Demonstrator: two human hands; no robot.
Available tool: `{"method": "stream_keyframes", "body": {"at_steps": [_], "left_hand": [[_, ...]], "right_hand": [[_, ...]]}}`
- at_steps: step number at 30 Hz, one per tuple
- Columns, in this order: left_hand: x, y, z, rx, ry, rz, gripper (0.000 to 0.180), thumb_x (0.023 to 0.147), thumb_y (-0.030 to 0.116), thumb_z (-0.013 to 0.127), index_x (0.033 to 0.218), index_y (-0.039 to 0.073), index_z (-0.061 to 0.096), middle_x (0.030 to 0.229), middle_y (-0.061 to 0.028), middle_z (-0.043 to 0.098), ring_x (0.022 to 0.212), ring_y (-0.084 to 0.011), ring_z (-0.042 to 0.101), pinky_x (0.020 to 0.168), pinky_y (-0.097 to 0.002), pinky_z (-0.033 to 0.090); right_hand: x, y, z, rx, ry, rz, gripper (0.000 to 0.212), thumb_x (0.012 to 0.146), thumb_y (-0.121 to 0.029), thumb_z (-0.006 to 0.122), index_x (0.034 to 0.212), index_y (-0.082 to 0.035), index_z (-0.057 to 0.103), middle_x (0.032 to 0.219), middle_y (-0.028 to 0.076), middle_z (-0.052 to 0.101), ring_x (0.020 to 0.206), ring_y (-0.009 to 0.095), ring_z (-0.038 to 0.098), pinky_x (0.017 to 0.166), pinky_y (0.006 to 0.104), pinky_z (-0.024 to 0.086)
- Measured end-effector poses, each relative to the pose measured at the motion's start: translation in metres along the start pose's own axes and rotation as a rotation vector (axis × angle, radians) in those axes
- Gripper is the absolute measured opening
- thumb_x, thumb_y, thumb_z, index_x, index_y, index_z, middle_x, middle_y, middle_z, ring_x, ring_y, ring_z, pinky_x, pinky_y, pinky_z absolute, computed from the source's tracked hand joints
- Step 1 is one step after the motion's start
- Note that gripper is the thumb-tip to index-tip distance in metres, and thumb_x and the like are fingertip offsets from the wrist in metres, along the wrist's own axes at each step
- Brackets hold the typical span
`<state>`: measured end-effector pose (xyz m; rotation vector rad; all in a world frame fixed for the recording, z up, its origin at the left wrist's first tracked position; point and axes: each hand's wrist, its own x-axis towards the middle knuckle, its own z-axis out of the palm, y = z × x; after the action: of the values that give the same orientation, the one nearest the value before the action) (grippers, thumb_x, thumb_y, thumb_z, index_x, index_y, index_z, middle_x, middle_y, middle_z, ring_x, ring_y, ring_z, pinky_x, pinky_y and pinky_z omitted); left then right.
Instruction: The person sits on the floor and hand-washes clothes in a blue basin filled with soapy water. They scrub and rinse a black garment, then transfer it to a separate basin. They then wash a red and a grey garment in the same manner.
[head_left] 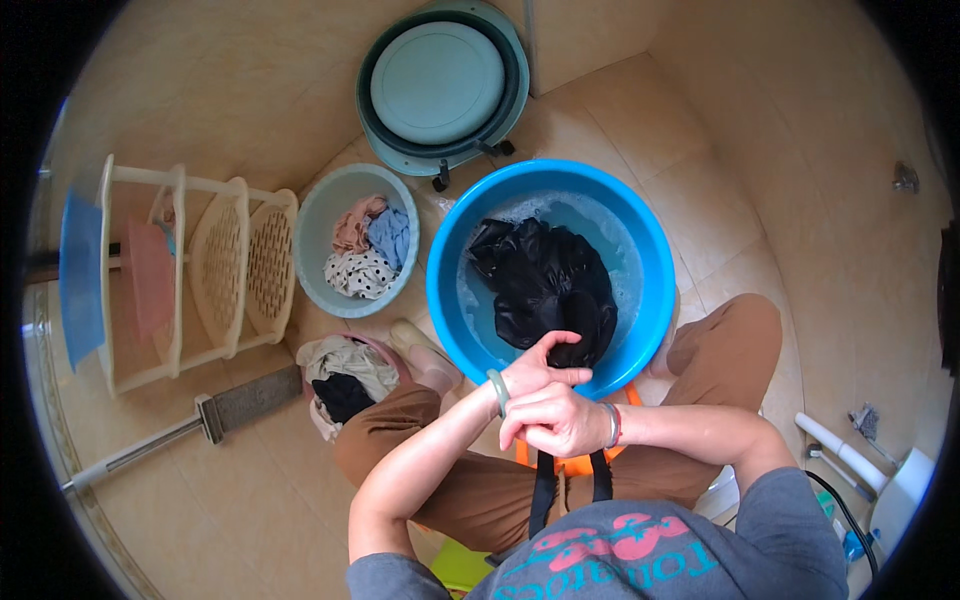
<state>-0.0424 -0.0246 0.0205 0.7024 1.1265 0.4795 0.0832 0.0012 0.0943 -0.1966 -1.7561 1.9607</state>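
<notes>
In front of me stands a large blue basin (655,262) with sudsy water (625,235). A crumpled, wet black garment (548,285) lies bunched in it. Above the near rim is my left hand (538,368), fingers stretched out and apart, close over the garment's near end; a pale green bangle (498,392) circles its wrist. My right hand (562,420) is curled closed just below, against the left hand's heel and wrist. What its fingers hold, if anything, is hidden. Bracelets (613,425) ring the right wrist.
Left of the basin is a pale green basin (310,245) of clothes; nearer sits a pink tub (385,352) with more laundry. A folded basin (437,80) leans at the back wall. A cream shelf rack (232,270) and flat mop (250,400) are left; a white-handled tool (840,450) is right.
</notes>
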Motion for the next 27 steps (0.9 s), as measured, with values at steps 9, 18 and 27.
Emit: {"method": "stream_keyframes", "body": {"at_steps": [9,18,27], "left_hand": [[-0.029,0.026,-0.008,-0.344,0.08,-0.016,0.061,0.073,-0.011,0.05,0.129,0.012,0.049,0.078,-0.0011,0.055,0.054,-0.0076,0.048,0.048,-0.0222,0.039],[-0.034,0.026,-0.014,-0.234,0.221,0.07,0.059,0.071,-0.012,0.05,0.125,0.011,0.053,0.087,-0.0012,0.057,0.063,-0.0069,0.05,0.055,-0.0213,0.042],[-0.031,0.035,-0.03,-0.279,0.312,0.088,0.058,0.079,-0.008,0.056,0.133,0.009,0.044,0.095,-0.0102,0.062,0.063,-0.014,0.063,0.066,-0.0239,0.051]], "right_hand": [[-0.008,0.077,-0.108,-0.596,0.637,0.542,0.025,0.084,-0.02,0.066,0.1,-0.001,0.064,0.091,0.014,0.065,0.08,0.025,0.066,0.074,0.0335,0.053],[-0.027,0.11,-0.095,-0.566,0.312,0.979,0.035,0.083,-0.037,0.066,0.082,-0.003,0.06,0.078,0.012,0.064,0.075,0.023,0.064,0.065,0.0351,0.049],[0.01,0.022,-0.13,0.422,0.873,0.546,0.016,0.088,-0.019,0.063,0.094,-0.007,0.056,0.07,0.0,0.057,0.053,0.008,0.055,0.036,0.021,0.039]]}}
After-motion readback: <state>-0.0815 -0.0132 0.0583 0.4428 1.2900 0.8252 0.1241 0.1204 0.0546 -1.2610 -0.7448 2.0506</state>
